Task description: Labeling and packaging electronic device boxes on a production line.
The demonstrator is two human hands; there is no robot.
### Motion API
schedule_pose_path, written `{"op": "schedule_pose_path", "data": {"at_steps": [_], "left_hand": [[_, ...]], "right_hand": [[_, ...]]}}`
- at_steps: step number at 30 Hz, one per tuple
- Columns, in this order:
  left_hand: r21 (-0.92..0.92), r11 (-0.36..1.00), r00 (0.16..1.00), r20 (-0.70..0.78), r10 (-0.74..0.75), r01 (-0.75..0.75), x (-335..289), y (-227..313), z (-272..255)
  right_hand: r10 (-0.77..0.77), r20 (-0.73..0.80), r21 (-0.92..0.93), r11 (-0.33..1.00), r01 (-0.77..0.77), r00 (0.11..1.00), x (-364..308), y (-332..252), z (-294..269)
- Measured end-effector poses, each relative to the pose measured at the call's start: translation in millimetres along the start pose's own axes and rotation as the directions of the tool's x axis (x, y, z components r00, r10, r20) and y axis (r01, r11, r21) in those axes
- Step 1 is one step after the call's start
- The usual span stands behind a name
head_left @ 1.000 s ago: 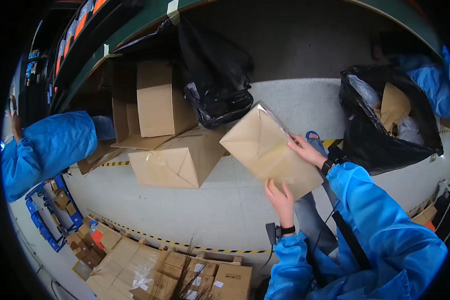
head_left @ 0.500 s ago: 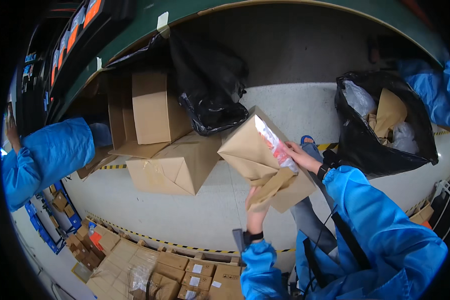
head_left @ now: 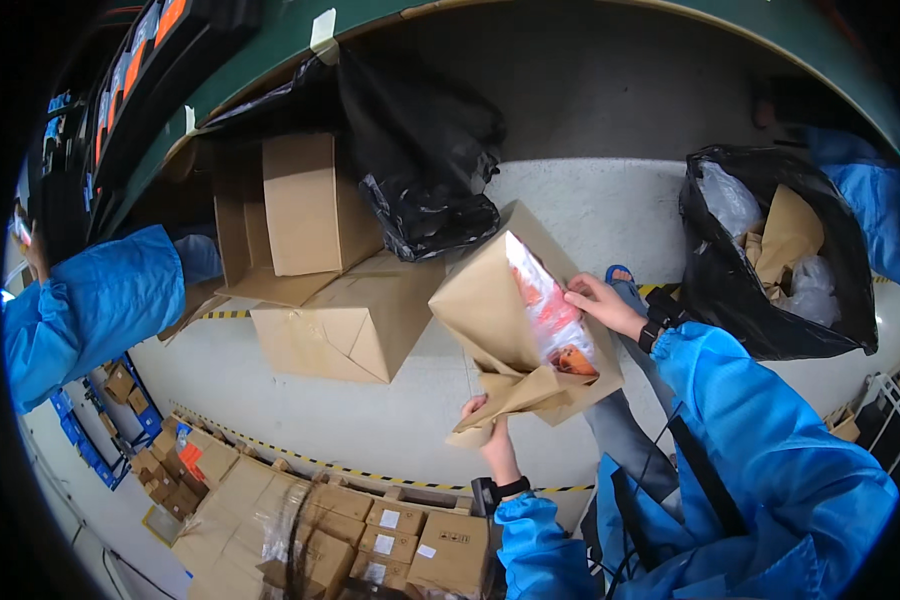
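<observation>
A boxy package wrapped in brown kraft paper [head_left: 480,300] is in front of me. Its paper is torn along one side, and red and white plastic-covered contents [head_left: 550,310] show through the gap. My left hand [head_left: 490,435] is closed on the loose paper flap [head_left: 515,392] at the lower corner. At the right edge of the opening, my right hand [head_left: 612,308] grips the package, thumb and fingers against the plastic and paper. The underside of the package is hidden.
Left of the package lie a closed carton [head_left: 335,330] and an open carton [head_left: 300,220]. A black bag [head_left: 425,170] hangs beside them. Another black bag [head_left: 830,290] at right holds paper and plastic. A co-worker's blue sleeve [head_left: 120,290] is far left; stacked boxes [head_left: 390,540] stand below.
My left hand has pulled the paper flap down and left, widening the tear. More of the red and white contents shows. My right hand stays near the opening's right edge.
</observation>
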State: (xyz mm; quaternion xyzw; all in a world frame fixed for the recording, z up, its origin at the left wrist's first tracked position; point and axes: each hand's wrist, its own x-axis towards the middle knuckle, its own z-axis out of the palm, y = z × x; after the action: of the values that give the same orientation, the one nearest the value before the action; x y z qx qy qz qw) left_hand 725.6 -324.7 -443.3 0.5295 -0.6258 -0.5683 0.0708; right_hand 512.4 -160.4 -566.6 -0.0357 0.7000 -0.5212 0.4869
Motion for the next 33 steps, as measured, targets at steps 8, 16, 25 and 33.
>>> {"op": "schedule_pose_path", "data": {"at_steps": [8,16,25,33], "left_hand": [[-0.095,0.995,0.998,-0.059,0.001,-0.007,1,-4,43],[-0.31,0.95,0.945,-0.319,-0.074,-0.03,11,-37,100],[-0.652,0.758,0.881,-0.345,-0.323,0.022,20,-49,120],[-0.616,0.788,0.882,-0.365,-0.299,0.012,22,-60,118]], "right_hand": [[-0.041,0.04,-0.008,0.999,0.041,0.998,13,1,-15],[-0.261,0.073,-0.48,0.837,0.263,0.963,43,7,-12],[-0.277,-0.466,-0.594,0.802,-0.065,0.84,94,112,-177],[-0.224,-0.633,-0.657,0.662,-0.361,0.741,112,107,-262]]}}
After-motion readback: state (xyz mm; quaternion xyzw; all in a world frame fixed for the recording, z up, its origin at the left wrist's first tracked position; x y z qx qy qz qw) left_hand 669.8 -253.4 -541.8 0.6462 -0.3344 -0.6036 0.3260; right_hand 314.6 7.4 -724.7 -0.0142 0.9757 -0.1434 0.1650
